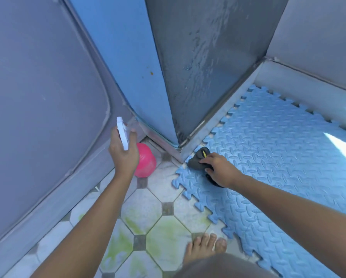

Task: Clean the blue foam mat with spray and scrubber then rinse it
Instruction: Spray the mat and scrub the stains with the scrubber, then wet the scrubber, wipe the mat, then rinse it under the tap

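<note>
The blue foam mat (272, 157), with a diamond-plate texture and puzzle-tooth edges, lies flat on the floor at the right. My right hand (218, 168) rests on its near left corner, pressing a dark grey scrubber (198, 159) with a yellow mark against the mat. My left hand (124, 155) is raised left of the mat and grips a spray bottle with a white trigger head (122, 133) and a pink body (145, 160). The nozzle points up and away from me.
White tiled floor (164, 223) with grey diamond insets and green stains lies below the mat. A blue and grey metal corner post (168, 77) stands just behind the mat's corner. A grey panel (37, 117) lines the left. My bare foot (204, 249) stands at the mat's near edge.
</note>
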Action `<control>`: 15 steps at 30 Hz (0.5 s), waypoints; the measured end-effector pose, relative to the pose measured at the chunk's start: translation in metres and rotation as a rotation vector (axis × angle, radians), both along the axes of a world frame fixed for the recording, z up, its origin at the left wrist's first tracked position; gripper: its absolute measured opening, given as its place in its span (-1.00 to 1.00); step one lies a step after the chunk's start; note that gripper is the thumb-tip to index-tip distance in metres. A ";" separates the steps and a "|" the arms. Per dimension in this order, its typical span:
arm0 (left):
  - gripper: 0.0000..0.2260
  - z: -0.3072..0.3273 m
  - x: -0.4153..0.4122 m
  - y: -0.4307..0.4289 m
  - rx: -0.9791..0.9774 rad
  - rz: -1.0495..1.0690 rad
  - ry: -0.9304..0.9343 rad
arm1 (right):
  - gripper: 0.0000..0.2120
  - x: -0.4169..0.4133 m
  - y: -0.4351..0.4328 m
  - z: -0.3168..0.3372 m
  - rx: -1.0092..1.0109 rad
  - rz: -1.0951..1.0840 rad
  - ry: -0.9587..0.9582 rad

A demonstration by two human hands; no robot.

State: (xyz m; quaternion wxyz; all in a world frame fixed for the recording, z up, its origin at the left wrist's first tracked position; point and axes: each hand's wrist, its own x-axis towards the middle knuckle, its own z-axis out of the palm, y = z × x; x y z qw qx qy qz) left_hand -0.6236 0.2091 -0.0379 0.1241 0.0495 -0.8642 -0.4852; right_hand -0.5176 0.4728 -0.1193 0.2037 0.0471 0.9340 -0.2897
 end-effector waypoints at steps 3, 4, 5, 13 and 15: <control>-0.83 -0.007 -0.001 -0.001 0.050 -0.015 -0.052 | -0.65 -0.004 0.007 0.010 -0.035 -0.058 0.054; -0.79 -0.010 -0.002 -0.001 0.045 -0.032 -0.066 | -0.66 -0.006 0.009 0.014 -0.045 -0.071 0.068; -0.73 -0.010 0.001 -0.001 0.053 -0.047 -0.114 | -0.67 -0.008 0.010 0.017 -0.058 -0.086 0.074; -0.13 0.039 0.019 -0.028 -0.471 -0.180 -0.695 | -0.72 -0.003 0.025 0.053 -0.178 -0.222 0.107; -0.22 0.070 0.024 -0.027 -0.727 -0.251 -0.724 | -0.74 -0.002 0.032 0.071 -0.263 -0.298 0.114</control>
